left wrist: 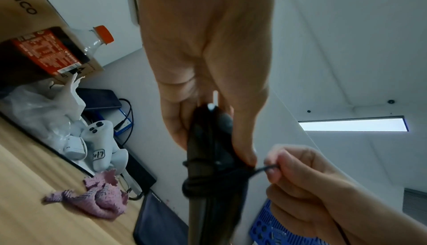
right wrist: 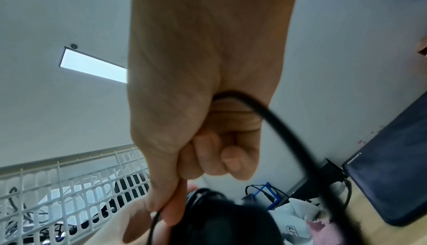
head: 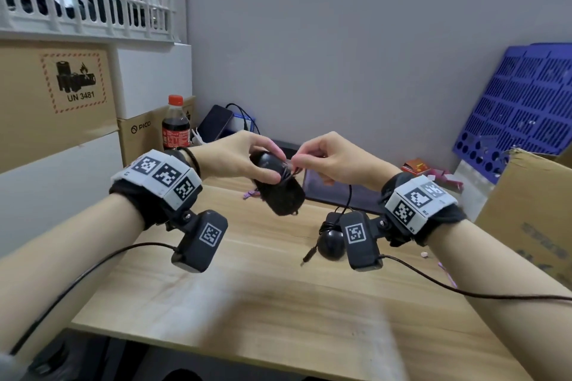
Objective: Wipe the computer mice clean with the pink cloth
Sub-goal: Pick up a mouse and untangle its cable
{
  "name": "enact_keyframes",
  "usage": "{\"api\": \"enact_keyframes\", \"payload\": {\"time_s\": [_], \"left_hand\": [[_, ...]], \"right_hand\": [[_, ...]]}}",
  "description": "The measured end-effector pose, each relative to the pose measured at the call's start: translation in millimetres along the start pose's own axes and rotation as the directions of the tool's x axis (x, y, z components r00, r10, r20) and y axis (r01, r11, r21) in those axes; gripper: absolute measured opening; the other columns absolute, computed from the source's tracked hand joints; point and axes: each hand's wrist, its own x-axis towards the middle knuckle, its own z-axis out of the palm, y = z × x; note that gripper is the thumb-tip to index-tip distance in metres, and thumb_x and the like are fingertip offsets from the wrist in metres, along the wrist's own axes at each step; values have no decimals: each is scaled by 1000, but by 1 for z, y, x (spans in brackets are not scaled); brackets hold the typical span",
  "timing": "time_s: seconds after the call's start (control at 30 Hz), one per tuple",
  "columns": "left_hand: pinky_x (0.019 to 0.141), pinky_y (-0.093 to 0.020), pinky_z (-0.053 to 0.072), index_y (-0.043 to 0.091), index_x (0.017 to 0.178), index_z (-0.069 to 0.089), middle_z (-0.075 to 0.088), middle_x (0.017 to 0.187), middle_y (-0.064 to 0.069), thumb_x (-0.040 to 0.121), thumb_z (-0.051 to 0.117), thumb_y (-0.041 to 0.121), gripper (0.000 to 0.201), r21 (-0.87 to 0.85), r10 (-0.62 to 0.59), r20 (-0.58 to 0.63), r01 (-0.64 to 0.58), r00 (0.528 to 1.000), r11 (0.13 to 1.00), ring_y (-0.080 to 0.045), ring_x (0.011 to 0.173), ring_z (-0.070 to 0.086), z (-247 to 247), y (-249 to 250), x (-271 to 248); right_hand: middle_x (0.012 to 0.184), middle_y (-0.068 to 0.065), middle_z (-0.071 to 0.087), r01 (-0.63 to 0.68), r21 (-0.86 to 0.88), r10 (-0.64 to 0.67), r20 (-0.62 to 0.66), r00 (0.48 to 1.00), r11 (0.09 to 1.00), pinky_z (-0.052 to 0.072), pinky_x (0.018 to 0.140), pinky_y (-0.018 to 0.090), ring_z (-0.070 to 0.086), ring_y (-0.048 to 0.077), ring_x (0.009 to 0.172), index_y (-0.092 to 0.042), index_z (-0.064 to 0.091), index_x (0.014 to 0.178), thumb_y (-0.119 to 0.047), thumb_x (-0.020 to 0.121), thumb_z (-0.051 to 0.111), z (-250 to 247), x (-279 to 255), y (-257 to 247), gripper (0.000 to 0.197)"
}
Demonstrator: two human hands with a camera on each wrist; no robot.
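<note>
My left hand [head: 269,164] grips a black computer mouse [head: 278,195] raised above the wooden table [head: 247,303]; its black cable [left wrist: 196,181] is wound round the body. My right hand [head: 297,161] pinches the loose cable end [left wrist: 261,169] between thumb and forefinger right beside the mouse, and the rest of the cable [head: 349,195] hangs down. A second black mouse [head: 331,246] lies on the table under my right wrist, partly hidden by the wrist camera. The pink cloth [left wrist: 97,199] lies crumpled on the table behind the held mouse, held by neither hand.
A cola bottle [head: 175,124] and stacked cardboard boxes [head: 62,102] stand at the left. A dark laptop [head: 328,192] lies at the back, a blue perforated panel [head: 520,102] leans on the wall, and an open cardboard box [head: 526,219] sits at the right. White controllers [left wrist: 101,139] lie near the cloth.
</note>
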Motion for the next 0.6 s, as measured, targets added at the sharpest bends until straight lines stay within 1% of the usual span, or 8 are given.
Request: {"api": "enact_keyframes", "payload": {"time_s": [0.1, 0.2, 0.27, 0.37, 0.43, 0.47, 0.53, 0.6], "left_hand": [[86, -27, 54, 31, 108, 67, 69, 114, 2, 75, 82, 25, 36, -49, 31, 119, -25, 992, 998, -14, 104, 67, -1, 4, -7], [87, -33, 56, 22, 112, 64, 67, 117, -16, 71, 78, 31, 44, -238, 77, 105, -50, 991, 970, -27, 103, 67, 1, 4, -8], [77, -31, 57, 16, 113, 61, 68, 109, -18, 72, 79, 28, 46, -418, 113, 68, -74, 991, 905, -24, 92, 68, 4, 6, -9], [76, -31, 59, 7, 121, 54, 65, 109, -12, 69, 85, 32, 65, -693, 145, -109, -180, 983, 698, -20, 91, 68, 7, 7, -5], [83, -33, 58, -1, 133, 45, 59, 115, -16, 78, 80, 29, 72, -758, 60, -268, -248, 962, 603, -21, 96, 66, 8, 9, 2], [84, -33, 58, -3, 138, 40, 58, 117, -17, 81, 76, 26, 72, -767, -15, -335, -263, 942, 586, -20, 97, 67, 10, 12, 5], [79, -29, 58, 1, 140, 37, 60, 115, -16, 83, 71, 22, 70, -768, -154, -427, -267, 891, 582, -18, 91, 69, 13, 19, 9], [75, -28, 59, 5, 138, 36, 62, 110, -12, 87, 69, 17, 62, -732, -219, -502, -275, 837, 624, -17, 87, 70, 18, 23, 12]], "right_hand": [[47, -11, 51, 24, 22, -20, -174, 984, 999, 36, 43, 22, 39, 11, 42, -15, 68, 80, -22, 97, 57, -5, 4, 4, 21], [47, -13, 47, 48, 79, -26, -261, 965, 996, 32, 42, 20, 35, 8, 42, -16, 65, 78, -20, 99, 55, 1, 9, 10, 23], [55, -11, 49, 70, 99, -40, -279, 959, 993, 33, 47, 19, 38, 7, 47, -11, 62, 80, -18, 99, 53, 7, 12, 13, 22], [71, -1, 61, 151, 38, -127, -368, 921, 988, 45, 61, 28, 53, 4, 64, -11, 61, 79, 1, 91, 56, 16, 15, 18, 18], [78, 12, 67, 115, -8, -109, -403, 909, 993, 51, 67, 42, 62, 25, 72, -3, 63, 84, -4, 92, 51, 22, 20, 22, 14], [74, 14, 64, 66, -24, -70, -392, 917, 998, 50, 64, 44, 58, 32, 68, 0, 60, 89, -13, 97, 47, 26, 22, 22, 20], [65, 8, 52, -13, -55, -8, -358, 934, 998, 43, 57, 44, 46, 25, 59, -1, 56, 97, -25, 102, 40, 32, 26, 22, 30], [63, 3, 49, -44, -65, 20, -335, 942, 997, 44, 58, 45, 44, 20, 57, -5, 57, 104, -29, 103, 38, 35, 27, 20, 31]]}}
